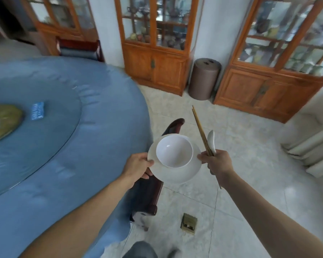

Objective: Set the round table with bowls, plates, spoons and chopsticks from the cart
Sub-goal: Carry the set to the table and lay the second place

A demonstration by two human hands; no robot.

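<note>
The round table [67, 127] lies left of both hands; left hand [138, 165], nearer, grips the plate [175, 174] carrying the bowl [173, 151]; right hand [215, 161] clasps chopsticks [200, 130] and spoon [211, 141], pointing away

Round table [67, 146] on the left, covered by a blue cloth [45, 192] draping over the edge. Glass turntable [60, 112] sits centered on it. On the turntable: a green-brown centerpiece [2, 121] at the frame edge, blurred, and a small blue packet [37, 111] just beside it, apart.
</note>
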